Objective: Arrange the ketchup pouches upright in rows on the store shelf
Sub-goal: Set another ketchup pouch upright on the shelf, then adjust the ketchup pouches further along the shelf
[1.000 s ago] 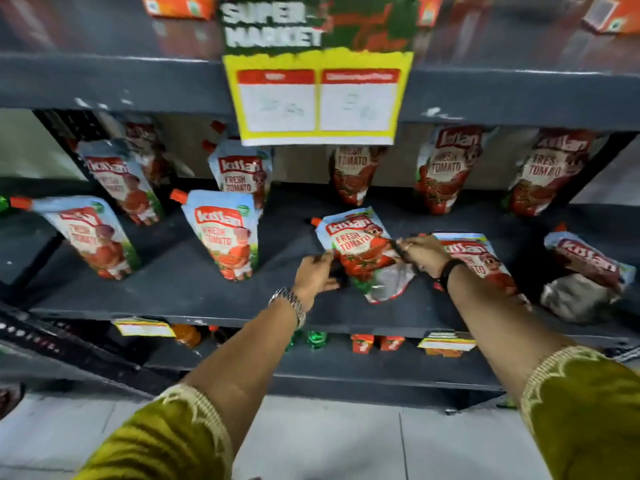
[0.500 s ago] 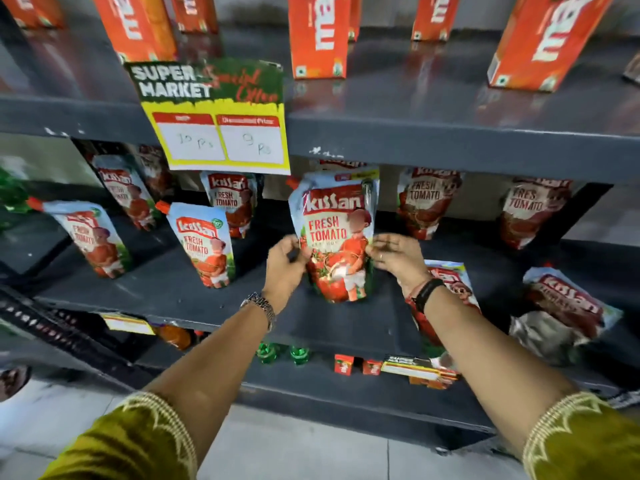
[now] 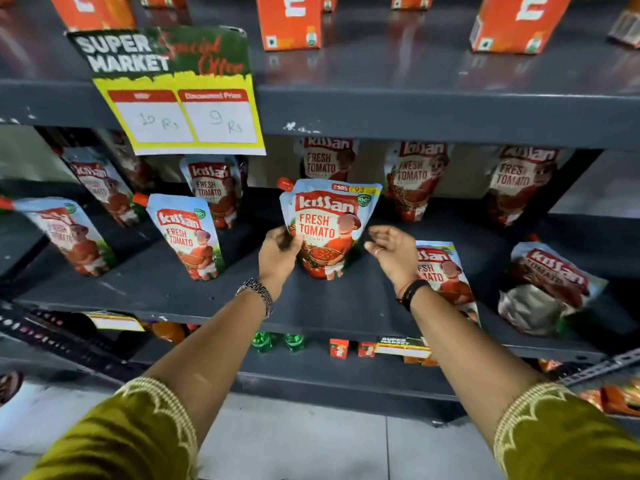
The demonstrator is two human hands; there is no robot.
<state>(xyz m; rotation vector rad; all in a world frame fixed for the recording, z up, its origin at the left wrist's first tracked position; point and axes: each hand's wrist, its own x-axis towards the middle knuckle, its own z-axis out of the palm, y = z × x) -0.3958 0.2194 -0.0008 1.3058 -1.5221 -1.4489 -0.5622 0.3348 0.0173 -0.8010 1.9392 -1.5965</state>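
A ketchup pouch [image 3: 329,226] with a red cap stands upright in the middle of the dark shelf [image 3: 214,292]. My left hand [image 3: 278,254] holds its left edge. My right hand [image 3: 393,252] hovers just right of it, fingers apart, not touching. Two pouches lie flat at the right: one [image 3: 446,275] beside my right wrist, another [image 3: 543,285] farther right. Upright pouches stand in front at the left [image 3: 187,237] and far left [image 3: 65,233]. Several more stand in the back row [image 3: 415,178].
A yellow price sign [image 3: 180,98] hangs from the upper shelf edge. Orange cartons [image 3: 287,22] stand on the shelf above. Green bottles [image 3: 277,341] and small red boxes [image 3: 339,348] sit on the lower shelf. Grey floor tiles lie below.
The pouch lay flat a second ago; both hands lifted it and stood it upright. My right hand has now let go and moved off to the right.
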